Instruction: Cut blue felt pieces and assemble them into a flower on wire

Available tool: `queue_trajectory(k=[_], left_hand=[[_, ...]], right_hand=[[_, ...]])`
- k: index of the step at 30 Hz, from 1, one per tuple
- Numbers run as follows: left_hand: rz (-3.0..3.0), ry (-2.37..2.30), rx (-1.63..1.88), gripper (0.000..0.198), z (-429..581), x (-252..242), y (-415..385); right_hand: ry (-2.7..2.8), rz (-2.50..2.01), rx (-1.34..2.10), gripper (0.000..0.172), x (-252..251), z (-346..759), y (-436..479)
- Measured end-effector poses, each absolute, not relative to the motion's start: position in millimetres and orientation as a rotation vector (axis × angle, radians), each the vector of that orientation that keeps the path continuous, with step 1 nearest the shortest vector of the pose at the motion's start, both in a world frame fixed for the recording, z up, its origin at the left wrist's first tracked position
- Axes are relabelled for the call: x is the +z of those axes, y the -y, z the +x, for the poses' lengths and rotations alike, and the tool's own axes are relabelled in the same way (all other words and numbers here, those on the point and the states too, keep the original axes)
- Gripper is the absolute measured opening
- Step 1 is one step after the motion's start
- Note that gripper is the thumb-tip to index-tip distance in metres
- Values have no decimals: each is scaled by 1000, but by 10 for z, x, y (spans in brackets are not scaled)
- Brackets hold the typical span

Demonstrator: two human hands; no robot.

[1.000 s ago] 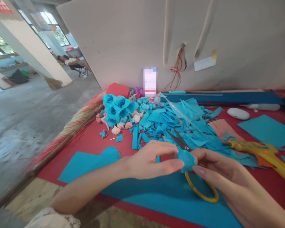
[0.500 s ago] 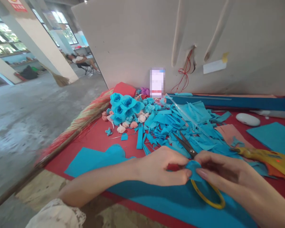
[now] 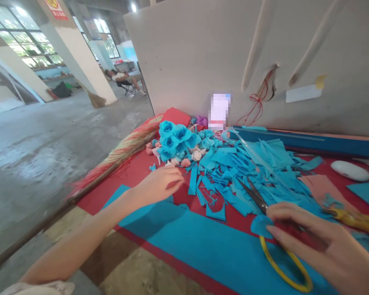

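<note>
Between thumb and fingers of my right hand [image 3: 313, 233] is a small rounded blue paper petal [image 3: 260, 226]. Scissors [image 3: 255, 196] with yellow handle loops lie at the same hand, blades pointing away; the hand partly hides them, and whether it grips them does not show. My left hand [image 3: 160, 186] is over the left part of the red table, near the paper flowers, with fingers curled together. Whatever it pinches, if anything, is hidden. Below both hands stretches a large blue paper sheet [image 3: 187, 246].
Blue paper roses [image 3: 176, 139] and a heap of blue paper scraps [image 3: 233, 164] cover the back. A yellow glue gun [image 3: 356, 221] and a white oval object [image 3: 350, 171] lie right. A phone [image 3: 219, 111] leans on the panel. A tasselled pole [image 3: 110, 172] borders the left; a person [image 3: 127, 80] sits far behind.
My left hand has let go of the blue petal and moved left over the table. My right hand keeps the petal. The view has shifted, so the scene sits further right.
</note>
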State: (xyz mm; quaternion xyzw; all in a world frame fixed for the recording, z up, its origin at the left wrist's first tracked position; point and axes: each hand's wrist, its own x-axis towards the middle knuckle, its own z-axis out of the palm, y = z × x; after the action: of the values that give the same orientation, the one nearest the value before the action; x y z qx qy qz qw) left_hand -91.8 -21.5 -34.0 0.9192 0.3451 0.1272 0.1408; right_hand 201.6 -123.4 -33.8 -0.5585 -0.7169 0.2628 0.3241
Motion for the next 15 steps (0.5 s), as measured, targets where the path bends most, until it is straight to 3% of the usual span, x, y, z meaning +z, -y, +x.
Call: queue_trajectory(k=[6, 11, 15], left_hand=[[2656, -1238, 415, 30, -1342, -733, 239], [2667, -1237, 390, 30, -1394, -790, 248], [2652, -1209, 384, 30, -1401, -812, 253]], right_hand=[[2302, -1347, 680, 11, -587, 1513, 1258], [2282, -1426, 815, 18, -692, 1299, 1202], [2277, -1429, 810, 14, -781, 1351, 1103]])
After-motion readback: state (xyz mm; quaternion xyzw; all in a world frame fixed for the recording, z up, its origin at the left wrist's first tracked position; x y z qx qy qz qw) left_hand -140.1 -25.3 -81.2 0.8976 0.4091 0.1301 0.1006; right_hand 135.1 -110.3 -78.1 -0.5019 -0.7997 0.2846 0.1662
